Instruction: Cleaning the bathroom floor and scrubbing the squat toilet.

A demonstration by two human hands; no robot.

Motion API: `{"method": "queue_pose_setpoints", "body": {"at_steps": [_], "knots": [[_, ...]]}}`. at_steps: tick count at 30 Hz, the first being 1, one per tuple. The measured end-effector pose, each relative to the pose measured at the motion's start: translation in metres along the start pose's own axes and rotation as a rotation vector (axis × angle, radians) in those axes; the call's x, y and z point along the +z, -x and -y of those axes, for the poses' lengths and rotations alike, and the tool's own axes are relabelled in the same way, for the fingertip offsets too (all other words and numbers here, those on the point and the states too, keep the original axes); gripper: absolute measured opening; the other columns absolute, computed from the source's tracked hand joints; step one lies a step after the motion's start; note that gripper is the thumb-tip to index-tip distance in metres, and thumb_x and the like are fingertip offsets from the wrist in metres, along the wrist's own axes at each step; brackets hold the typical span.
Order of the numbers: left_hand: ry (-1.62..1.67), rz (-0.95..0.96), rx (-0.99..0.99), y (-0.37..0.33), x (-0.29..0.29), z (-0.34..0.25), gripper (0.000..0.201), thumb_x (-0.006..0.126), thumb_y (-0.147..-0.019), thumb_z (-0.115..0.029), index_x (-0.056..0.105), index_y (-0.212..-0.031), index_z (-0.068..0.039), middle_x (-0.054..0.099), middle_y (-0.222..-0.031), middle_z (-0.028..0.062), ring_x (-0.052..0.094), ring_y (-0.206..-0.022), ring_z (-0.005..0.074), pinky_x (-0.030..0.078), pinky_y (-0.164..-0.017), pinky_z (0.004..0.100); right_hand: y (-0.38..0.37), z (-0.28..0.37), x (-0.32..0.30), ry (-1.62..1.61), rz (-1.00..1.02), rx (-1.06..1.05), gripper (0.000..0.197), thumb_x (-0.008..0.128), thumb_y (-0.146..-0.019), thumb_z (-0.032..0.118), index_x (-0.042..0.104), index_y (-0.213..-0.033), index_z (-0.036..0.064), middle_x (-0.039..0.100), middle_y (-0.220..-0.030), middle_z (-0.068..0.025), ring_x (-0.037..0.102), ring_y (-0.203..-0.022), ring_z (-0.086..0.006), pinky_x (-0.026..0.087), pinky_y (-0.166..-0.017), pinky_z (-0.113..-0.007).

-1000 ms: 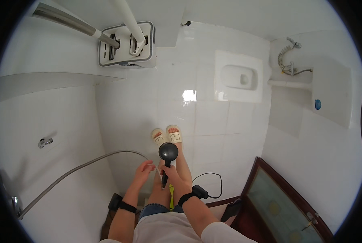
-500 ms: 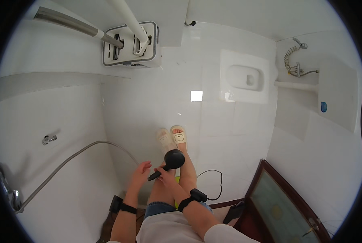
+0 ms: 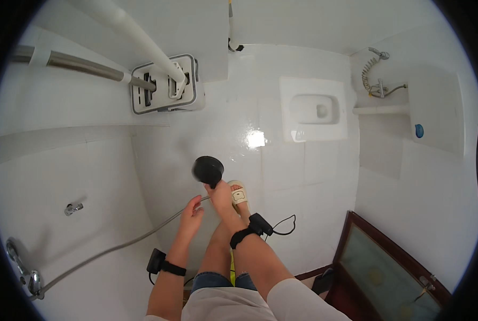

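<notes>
My right hand [image 3: 220, 197] is closed round the handle of a black shower head [image 3: 208, 170], its broad round head held out over the white floor in front of my legs. A grey shower hose [image 3: 122, 247] runs from the chrome wall mixer [image 3: 34, 282] at the lower left up to the handle. My left hand [image 3: 192, 213] is beside the hose with its fingers apart and slightly bent, holding nothing that I can see. Whether it touches the hose, I cannot tell. Black straps with small boxes circle both wrists.
A white mop bucket [image 3: 196, 99] with two upright handles stands far left. Ahead right, a squat toilet [image 3: 287, 109] is set in the floor, which glistens with wet marks. A chrome valve [image 3: 73, 208] juts from the left wall. A brown-framed glass door [image 3: 378, 262] is at lower right.
My right hand has carried the shower head forward and left, drawing the hose lower and straighter. My left hand has moved slightly forward. Wet marks on the floor look more plentiful.
</notes>
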State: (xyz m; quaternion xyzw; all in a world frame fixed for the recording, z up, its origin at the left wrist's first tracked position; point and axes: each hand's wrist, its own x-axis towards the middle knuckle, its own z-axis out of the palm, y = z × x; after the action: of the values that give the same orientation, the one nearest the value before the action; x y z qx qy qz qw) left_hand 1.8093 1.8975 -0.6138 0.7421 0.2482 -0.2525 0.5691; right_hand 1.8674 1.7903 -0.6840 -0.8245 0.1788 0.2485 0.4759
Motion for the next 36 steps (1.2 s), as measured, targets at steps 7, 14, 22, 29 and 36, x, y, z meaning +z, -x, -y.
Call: {"method": "queue_pose_setpoints", "body": {"at_steps": [7,14,22,29,36], "knots": [[-0.055,-0.012,0.01,-0.014,-0.022,-0.022,0.025,0.048,-0.082,-0.009,0.049,-0.106,-0.001,0.055,-0.101,0.0064,0.05,-0.096,0.0151,0.038,-0.083,0.0261,-0.039,0.044,-0.041,0.134,-0.101,0.097,0.031,0.064,-0.067,0.033,0.058,-0.079,0.0049,0.059,-0.073,-0.0148,0.057,-0.071,-0.0317,0.046,-0.062,-0.04],[-0.064,-0.018,-0.057,-0.054,-0.008,-0.063,0.027,0.046,-0.081,-0.005,0.048,-0.107,0.0,0.054,-0.103,0.0075,0.05,-0.097,0.0158,0.038,-0.085,0.0269,-0.108,0.065,-0.057,0.013,-0.078,-0.042,0.033,0.064,-0.067,0.031,0.058,-0.073,-0.0009,0.057,-0.065,-0.0179,0.055,-0.064,-0.0347,0.045,-0.057,-0.038],[-0.061,0.005,-0.009,-0.126,0.044,-0.143,0.041,0.042,-0.077,0.003,0.04,-0.118,-0.002,0.046,-0.116,0.0107,0.044,-0.107,0.0206,0.035,-0.089,0.0294,-0.19,0.055,-0.101,-0.309,-0.07,-0.147,0.022,0.063,-0.069,0.018,0.057,-0.082,0.0015,0.057,-0.062,-0.012,0.054,-0.056,-0.0201,0.042,-0.054,-0.03],[-0.311,-0.006,0.037,-0.21,0.084,-0.208,0.051,0.043,-0.074,0.001,0.033,-0.124,-0.005,0.038,-0.125,0.0139,0.036,-0.116,0.023,0.033,-0.089,0.0295,-0.217,0.083,-0.167,-0.479,0.053,-0.088,0.023,0.063,-0.069,0.02,0.057,-0.083,0.0029,0.057,-0.062,-0.0058,0.053,-0.056,-0.0171,0.043,-0.054,-0.029],[-0.34,-0.02,0.129,-0.27,0.117,-0.242,0.041,0.05,-0.071,-0.005,0.043,-0.112,-0.005,0.054,-0.103,0.0183,0.052,-0.098,0.0313,0.04,-0.079,0.0339,-0.243,0.121,-0.208,-0.58,0.139,-0.153,0.03,0.062,-0.072,0.024,0.056,-0.094,0.0041,0.058,-0.077,-0.0077,0.055,-0.071,-0.016,0.044,-0.065,-0.028]]}}
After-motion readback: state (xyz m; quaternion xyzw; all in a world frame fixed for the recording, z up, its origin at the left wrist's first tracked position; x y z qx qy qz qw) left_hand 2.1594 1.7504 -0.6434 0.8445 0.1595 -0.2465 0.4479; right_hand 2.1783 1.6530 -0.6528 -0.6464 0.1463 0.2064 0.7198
